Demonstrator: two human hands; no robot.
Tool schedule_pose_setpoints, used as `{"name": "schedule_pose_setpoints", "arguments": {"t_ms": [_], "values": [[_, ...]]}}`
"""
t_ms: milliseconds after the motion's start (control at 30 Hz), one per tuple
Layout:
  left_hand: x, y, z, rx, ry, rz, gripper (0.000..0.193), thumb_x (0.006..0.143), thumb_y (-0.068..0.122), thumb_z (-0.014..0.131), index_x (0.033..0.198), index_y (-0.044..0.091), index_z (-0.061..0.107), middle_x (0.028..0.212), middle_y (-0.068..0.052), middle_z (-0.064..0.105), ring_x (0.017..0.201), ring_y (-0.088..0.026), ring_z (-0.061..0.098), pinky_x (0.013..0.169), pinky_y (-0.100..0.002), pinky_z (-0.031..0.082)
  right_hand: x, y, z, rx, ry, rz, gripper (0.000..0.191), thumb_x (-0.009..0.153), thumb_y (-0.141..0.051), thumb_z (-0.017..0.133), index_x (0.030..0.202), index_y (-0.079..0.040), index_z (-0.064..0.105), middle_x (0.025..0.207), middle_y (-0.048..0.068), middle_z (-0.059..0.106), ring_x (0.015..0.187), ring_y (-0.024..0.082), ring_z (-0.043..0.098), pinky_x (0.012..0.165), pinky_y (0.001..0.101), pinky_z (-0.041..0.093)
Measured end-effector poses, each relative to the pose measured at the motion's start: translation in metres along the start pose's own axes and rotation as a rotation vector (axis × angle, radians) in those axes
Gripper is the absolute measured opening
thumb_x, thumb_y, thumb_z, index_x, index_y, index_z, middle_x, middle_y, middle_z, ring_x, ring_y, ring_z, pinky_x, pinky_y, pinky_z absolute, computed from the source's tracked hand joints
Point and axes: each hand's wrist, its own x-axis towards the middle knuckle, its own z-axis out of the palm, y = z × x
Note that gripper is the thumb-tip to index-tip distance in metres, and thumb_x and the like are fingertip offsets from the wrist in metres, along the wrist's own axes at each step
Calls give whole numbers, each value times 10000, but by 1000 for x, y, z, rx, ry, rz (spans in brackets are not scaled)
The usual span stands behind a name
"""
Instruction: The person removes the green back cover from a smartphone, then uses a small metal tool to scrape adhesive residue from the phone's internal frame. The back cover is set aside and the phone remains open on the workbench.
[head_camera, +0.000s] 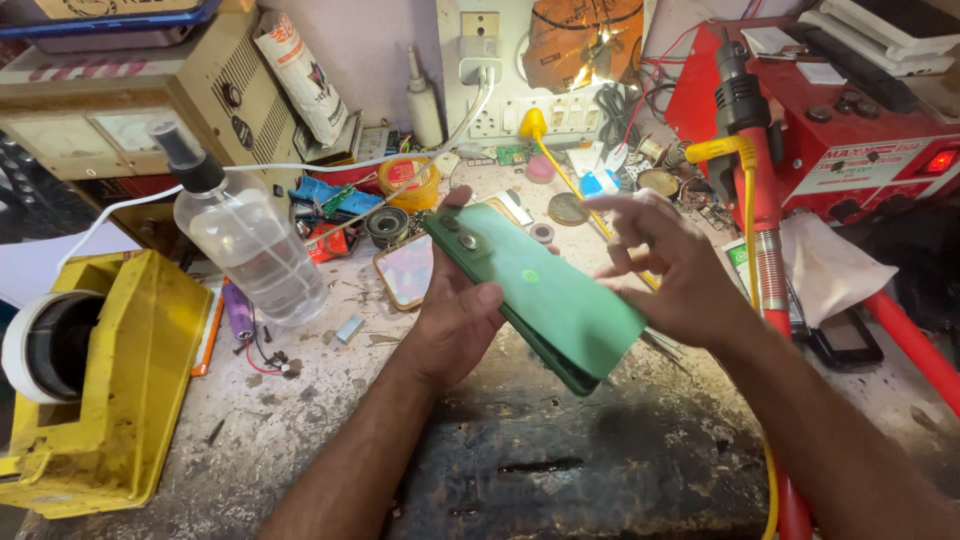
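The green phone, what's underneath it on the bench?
Under the green phone, the left hand cups its edge from below. Past its upper end lies a pink-screened phone on the dusty workbench. Whatever is directly beneath its middle is covered.

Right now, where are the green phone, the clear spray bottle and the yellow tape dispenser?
green phone (545, 290), head view, middle of its back panel.
clear spray bottle (255, 250), head view, clear body.
yellow tape dispenser (135, 370), head view, yellow side wall.
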Motion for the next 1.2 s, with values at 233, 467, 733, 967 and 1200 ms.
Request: {"name": "schedule_pose_setpoints", "arguments": {"t_ms": [233, 467, 733, 967, 1200], "values": [[-1, -6, -3, -147, -20, -43, 932, 924, 198, 744, 1650, 289, 165, 1468, -90, 483, 1434, -303, 496, 1161, -534, 459, -9, -20, -4, -375, -51, -456, 435, 763, -72, 759, 1197, -94, 753, 846, 48, 589, 779, 164, 587, 682, 311, 483], [-1, -7, -2, -156, -116, -169, 948, 877, 213, 686, 1649, 277, 139, 1507, -86, 426, 1275, -426, 564, 1041, -618, 503, -13, -9, 9, 20, 149, -289, 134, 988, -83, 689, 1103, -33, 737, 935, 46, 643, 853, 122, 649, 736, 272, 532], [6, -10, -11, -132, -105, -186, 891, 831, 286, 606, 1624, 171, 215, 1563, -184, 449, 1226, -486, 588, 1014, -630, 509, -18, -6, 17, -134, 154, -210, 162, 943, -97, 718, 1075, -16, 764, 814, 29, 594, 752, 123, 553, 643, 278, 429], [7, -7, -20, -78, -36, -104, 759, 816, 260, 559, 1516, 100, 313, 1497, -214, 498, 1372, -366, 515, 1108, -553, 464, -6, -19, 7, -92, -198, -318, 319, 897, -266, 793, 1143, -66, 768, 836, 14, 638, 789, 131, 604, 713, 309, 467], [0, 2, -7, 724, -37, 56, 704, 787, 178, 470, 1465, 67, 313, 1331, -109, 465, 1241, -222, 474, 1115, -381, 402, 4, -50, 10, 206, -378, -154, 637, 880, -488, 770, 1344, -70, 643, 979, 102, 532, 894, 179, 563, 852, 374, 544]]}}
